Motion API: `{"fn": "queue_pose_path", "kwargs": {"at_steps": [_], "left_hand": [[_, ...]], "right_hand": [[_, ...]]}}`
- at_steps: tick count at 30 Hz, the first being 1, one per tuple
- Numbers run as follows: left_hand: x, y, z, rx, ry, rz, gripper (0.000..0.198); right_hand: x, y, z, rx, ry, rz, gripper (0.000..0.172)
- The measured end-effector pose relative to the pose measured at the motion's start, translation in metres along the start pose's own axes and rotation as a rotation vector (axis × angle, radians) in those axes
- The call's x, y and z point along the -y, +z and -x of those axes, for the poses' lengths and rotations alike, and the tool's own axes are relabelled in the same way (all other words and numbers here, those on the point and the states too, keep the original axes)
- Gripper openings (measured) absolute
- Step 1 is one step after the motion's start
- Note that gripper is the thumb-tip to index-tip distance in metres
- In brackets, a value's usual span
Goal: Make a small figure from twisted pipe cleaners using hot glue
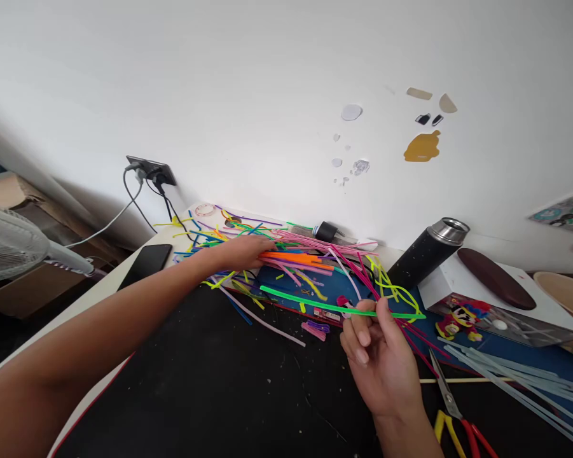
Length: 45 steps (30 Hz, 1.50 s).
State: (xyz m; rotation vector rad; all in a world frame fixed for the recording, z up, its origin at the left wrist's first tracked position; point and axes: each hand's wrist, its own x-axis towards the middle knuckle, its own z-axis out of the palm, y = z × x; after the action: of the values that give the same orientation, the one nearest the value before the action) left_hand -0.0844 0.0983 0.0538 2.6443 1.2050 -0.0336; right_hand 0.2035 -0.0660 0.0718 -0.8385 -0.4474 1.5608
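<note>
Head view: the left hand (242, 252) is laid over orange stems (293, 258), its grip hidden. A green stem (310, 303) is pinched by the right hand (379, 366), lying left-to-right.

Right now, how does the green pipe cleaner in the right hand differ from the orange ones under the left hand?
The green pipe cleaner is one stem, raised and pinched in the right hand; the orange pipe cleaners are several, lying in the pile under the left hand. The green one is long and slightly bowed; the orange ones show a shorter, straight stretch. Both are thin stems running left to right.
</note>
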Motion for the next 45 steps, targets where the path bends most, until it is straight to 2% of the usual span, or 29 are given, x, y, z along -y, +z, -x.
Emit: {"fn": "queue_pose_path", "kwargs": {"at_steps": [4, 9, 12, 15, 19, 23, 30, 37, 45], "left_hand": [[0.001, -0.027, -0.002, 0.032, -0.108, 0.07, 0.041], [-0.001, -0.048, -0.004, 0.15, -0.056, 0.225, 0.023], [0.001, -0.047, -0.006, 0.17, -0.029, 0.303, 0.026], [0.005, -0.043, -0.01, 0.109, -0.013, 0.278, 0.027], [0.01, -0.041, -0.012, 0.035, -0.103, 0.2, 0.031], [0.01, -0.04, -0.011, 0.061, -0.114, 0.194, 0.027], [0.011, -0.031, -0.006, 0.084, -0.045, 0.286, 0.042], [0.011, -0.04, 0.002, -0.005, -0.129, 0.319, 0.044], [0.007, -0.05, 0.012, -0.022, -0.131, 0.342, 0.037]], "right_hand": [[-0.001, -0.003, -0.004, -0.011, -0.005, 0.003, 0.033], [-0.003, -0.004, -0.009, -0.028, -0.003, 0.002, 0.033], [-0.004, -0.005, -0.01, -0.027, -0.003, 0.005, 0.033], [-0.004, -0.005, -0.009, -0.025, 0.013, -0.003, 0.032], [-0.006, -0.005, -0.009, -0.021, 0.022, -0.02, 0.032], [-0.01, -0.004, -0.009, -0.024, 0.015, -0.006, 0.035], [-0.017, -0.005, -0.011, -0.004, 0.018, 0.03, 0.041], [-0.018, -0.004, -0.008, 0.022, 0.027, 0.041, 0.041], [-0.02, -0.003, -0.008, 0.019, 0.037, 0.048, 0.041]]}}
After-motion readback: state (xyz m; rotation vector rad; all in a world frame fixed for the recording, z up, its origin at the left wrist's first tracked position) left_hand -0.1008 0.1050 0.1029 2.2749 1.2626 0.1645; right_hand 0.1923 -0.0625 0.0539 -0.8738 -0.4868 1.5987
